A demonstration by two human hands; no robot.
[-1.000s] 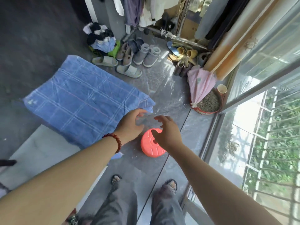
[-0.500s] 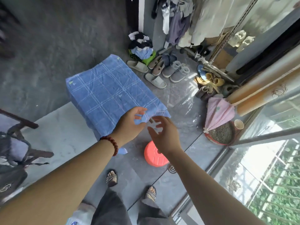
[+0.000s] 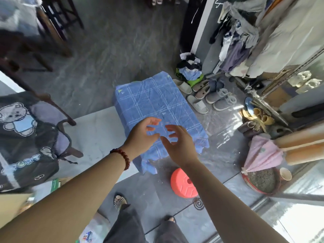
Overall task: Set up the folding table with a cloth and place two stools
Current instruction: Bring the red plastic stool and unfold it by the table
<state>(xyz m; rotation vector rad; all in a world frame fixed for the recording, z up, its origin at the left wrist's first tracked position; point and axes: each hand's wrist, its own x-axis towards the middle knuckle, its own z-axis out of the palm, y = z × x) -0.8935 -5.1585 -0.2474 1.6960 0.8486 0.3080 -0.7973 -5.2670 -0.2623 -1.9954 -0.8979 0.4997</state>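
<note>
Blue checked cloth [image 3: 157,106] already lies over the folding surface in the centre of the frame and hangs down at its near corners, so I judge this step done or nearly done. One orange stool [image 3: 183,185] stands on the floor near the closest corner, at lower centre; its place is maybe not final. A second stool I do not see anywhere, so it is probably left to bring. The left hand [image 3: 142,135] and the right hand [image 3: 178,144] are both open with fingers spread and hold nothing. They are above the near end of the cloth, but whether they touch it I cannot tell. The surface itself and its legs are fully hidden under the cloth. The upper left of the frame is blurred, and the dark furniture there is hard to make out.
</note>
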